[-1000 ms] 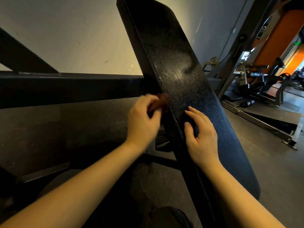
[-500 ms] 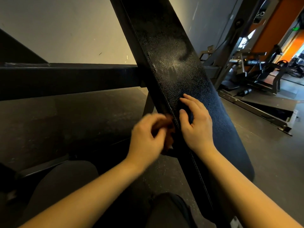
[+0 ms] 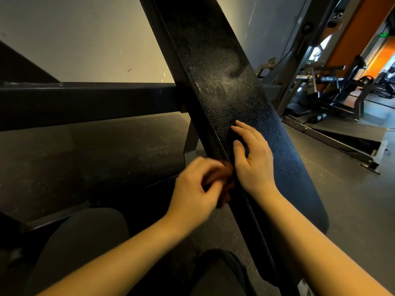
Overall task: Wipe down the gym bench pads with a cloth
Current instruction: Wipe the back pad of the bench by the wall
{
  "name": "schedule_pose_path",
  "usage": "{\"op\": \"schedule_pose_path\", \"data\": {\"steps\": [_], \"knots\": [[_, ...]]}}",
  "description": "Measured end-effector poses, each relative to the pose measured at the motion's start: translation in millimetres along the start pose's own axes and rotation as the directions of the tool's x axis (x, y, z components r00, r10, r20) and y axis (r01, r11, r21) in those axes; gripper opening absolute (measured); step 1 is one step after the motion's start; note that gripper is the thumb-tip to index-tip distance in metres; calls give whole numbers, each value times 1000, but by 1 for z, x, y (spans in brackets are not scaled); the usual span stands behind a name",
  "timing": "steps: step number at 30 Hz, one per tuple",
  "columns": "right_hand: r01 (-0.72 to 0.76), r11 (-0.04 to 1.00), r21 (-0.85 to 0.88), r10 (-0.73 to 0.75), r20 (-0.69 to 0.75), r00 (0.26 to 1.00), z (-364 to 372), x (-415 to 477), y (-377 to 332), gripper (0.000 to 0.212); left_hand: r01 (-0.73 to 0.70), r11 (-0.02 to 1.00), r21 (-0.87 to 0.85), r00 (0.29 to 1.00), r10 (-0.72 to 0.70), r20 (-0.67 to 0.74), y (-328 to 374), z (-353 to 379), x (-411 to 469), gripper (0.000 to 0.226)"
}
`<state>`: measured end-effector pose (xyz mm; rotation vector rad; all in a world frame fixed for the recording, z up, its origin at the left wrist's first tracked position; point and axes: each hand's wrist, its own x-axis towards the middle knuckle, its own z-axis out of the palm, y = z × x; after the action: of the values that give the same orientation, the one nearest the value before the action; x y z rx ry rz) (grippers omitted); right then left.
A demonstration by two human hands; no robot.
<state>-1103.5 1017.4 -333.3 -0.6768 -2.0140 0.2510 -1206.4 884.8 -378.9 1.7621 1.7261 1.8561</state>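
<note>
**A:** Where are the hands?

**B:** Both are low on the long black bench pad (image 3: 224, 82), which runs tilted from the top of the view down toward the person. The right hand (image 3: 254, 161) lies on the pad's grained top face, close to the stitched seam at its left edge. Its fingers (image 3: 243, 130) are loose and only slightly bent, with the tips touching the vinyl and the thumb spread to the side. It grips nothing.

**A:** And the left one?

**B:** The left hand (image 3: 194, 186) is just beside the right, against the pad's side edge. Its fingers are curled round a small brownish cloth (image 3: 223, 178), bunched in the grip and pressed to that edge. Hand and cloth are blurred, so I cannot tell how the cloth is folded.

**A:** What else is around?

**B:** A dull smear (image 3: 233, 60) shows higher up the pad. A dark horizontal beam (image 3: 85, 103) crosses behind the pad, in front of a pale wall (image 3: 74, 39). Gym machines (image 3: 333, 92) stand well apart to the right, by an orange wall (image 3: 359, 35). The person's dark-trousered knee (image 3: 85, 242) is below the left forearm.
</note>
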Motion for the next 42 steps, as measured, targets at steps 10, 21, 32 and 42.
{"op": "schedule_pose_path", "data": {"steps": [10, 21, 32, 42], "knots": [[-3, 1000, 31, 3, 13, 1000, -3, -2, 0, 39, 56, 993, -102, 935, -88, -344, 4, -7, 56, 14], [12, 999, 42, -12, 5, 1000, -2, 0, 2, 38, 53, 991, -121, 981, -75, -181, 4, -19, 46, 19], [-33, 989, 146, 24, 63, 998, -6, 1, 13, 47, 141, 967, -211, 981, -109, 157, 33, -17, 22, 18], [-11, 984, -180, 44, 180, 983, -52, -48, 24, 40, 271, 959, -84, 938, -283, -202, 16, -20, 43, 23]]}}
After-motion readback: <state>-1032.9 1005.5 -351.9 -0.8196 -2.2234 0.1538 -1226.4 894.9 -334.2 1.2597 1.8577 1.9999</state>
